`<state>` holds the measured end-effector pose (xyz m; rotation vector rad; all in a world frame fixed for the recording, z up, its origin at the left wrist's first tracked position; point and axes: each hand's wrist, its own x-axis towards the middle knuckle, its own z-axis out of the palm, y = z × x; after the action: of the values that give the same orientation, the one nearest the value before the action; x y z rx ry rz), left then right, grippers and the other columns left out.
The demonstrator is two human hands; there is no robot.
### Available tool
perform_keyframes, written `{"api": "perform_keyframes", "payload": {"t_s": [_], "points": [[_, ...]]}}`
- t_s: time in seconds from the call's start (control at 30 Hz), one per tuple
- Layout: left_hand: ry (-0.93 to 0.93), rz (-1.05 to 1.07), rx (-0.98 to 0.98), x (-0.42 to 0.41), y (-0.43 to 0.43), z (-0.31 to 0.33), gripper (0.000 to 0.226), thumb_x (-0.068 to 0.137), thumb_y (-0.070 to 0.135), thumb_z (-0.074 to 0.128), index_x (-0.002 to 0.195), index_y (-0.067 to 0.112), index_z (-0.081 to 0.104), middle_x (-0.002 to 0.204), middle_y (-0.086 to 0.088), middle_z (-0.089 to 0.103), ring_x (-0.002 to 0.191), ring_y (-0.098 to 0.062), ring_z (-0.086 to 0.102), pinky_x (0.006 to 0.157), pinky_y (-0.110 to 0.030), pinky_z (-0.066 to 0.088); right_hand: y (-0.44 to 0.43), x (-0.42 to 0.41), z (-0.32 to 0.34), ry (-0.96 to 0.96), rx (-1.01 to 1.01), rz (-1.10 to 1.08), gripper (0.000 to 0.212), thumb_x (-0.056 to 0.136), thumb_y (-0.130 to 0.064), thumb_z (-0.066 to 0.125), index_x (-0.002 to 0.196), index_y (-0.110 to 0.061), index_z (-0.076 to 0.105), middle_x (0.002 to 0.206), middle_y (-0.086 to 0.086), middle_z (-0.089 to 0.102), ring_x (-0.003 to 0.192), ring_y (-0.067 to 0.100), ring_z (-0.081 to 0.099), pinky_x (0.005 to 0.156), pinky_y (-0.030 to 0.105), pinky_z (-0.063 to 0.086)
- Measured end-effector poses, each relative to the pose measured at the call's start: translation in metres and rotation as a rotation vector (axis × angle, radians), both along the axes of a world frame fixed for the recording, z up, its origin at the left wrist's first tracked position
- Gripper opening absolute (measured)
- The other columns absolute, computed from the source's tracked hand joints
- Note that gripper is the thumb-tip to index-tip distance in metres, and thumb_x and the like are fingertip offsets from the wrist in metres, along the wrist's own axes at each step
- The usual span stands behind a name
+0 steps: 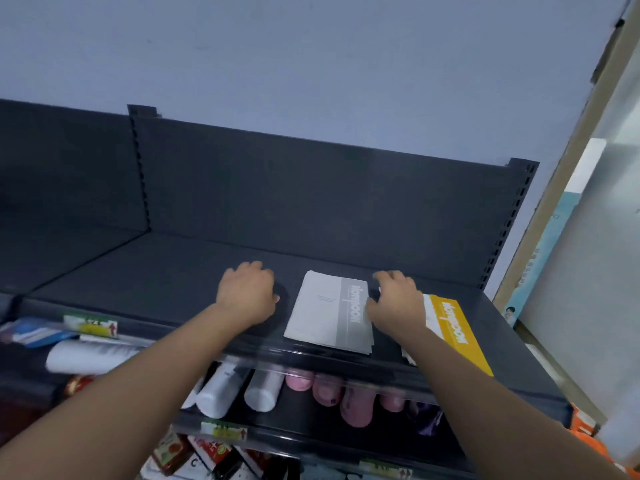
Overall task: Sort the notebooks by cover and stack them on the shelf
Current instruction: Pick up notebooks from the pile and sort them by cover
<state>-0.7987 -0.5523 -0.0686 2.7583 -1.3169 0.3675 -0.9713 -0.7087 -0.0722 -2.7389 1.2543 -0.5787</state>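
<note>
Small stack of grey-and-white paper-cover notebooks [330, 311] lies near dark metal shelf [166, 271] front lip; yellow-and-white notebook stack [453, 332] just beside. Left hand [246, 294] curled, empty; right hand [396, 304] spread, empty, touching grey stack. Risk judged: stack nudged off the edge

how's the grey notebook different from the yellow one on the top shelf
The grey notebook has a white cover with a grey band; the yellow notebook has a yellow band instead. The grey one lies fully in view between the two hands, while the yellow one sits further right, partly hidden under the right hand and forearm. Both lie flat near the shelf front, with lettering along the band.
</note>
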Motion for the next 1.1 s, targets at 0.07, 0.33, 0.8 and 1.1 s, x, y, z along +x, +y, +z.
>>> {"api": "perform_keyframes", "payload": {"t_s": [0.07,0.33,0.8,1.1], "points": [[-0.025,0.02,0.005,0.01,0.019,0.007,0.036,0.095,0.039,0.049,0.119,0.012,0.053,0.121,-0.006,0.051,0.118,-0.026,0.047,0.094,-0.038,0.038,0.017,0.025,0.007,0.029,-0.016,0.097,0.05,0.09,-0.024,0.051,0.139,-0.018,0.042,0.138,0.004,0.047,0.124,0.027,0.043,0.099,0.038,0.037],[-0.067,0.191,0.019,0.071,0.118,0.022,0.037,0.095,0.038,0.051,0.123,0.014,0.048,0.124,-0.006,0.05,0.12,-0.025,0.046,0.096,-0.038,0.038,0.107,0.132,0.026,0.108,-0.093,0.43,0.046,0.09,-0.032,0.056,0.133,-0.018,0.046,0.134,0.004,0.049,0.123,0.026,0.043,0.099,0.037,0.036],[-0.148,0.453,0.009,0.209,0.323,0.036,0.029,0.092,0.028,0.052,0.118,0.014,0.05,0.121,-0.005,0.053,0.119,-0.025,0.05,0.09,-0.038,0.042,0.294,0.328,0.035,0.173,-0.103,0.78,0.054,0.09,-0.036,0.055,0.14,-0.019,0.04,0.137,0.008,0.046,0.128,0.028,0.039,0.102,0.04,0.035],[-0.121,0.582,0.004,0.297,0.424,0.039,0.031,0.09,0.026,0.049,0.119,0.013,0.051,0.117,-0.005,0.054,0.114,-0.026,0.052,0.086,-0.037,0.043,0.393,0.439,0.037,0.161,-0.083,0.888,0.054,0.089,-0.038,0.057,0.139,-0.02,0.042,0.137,0.008,0.047,0.128,0.029,0.04,0.103,0.04,0.035]]}}
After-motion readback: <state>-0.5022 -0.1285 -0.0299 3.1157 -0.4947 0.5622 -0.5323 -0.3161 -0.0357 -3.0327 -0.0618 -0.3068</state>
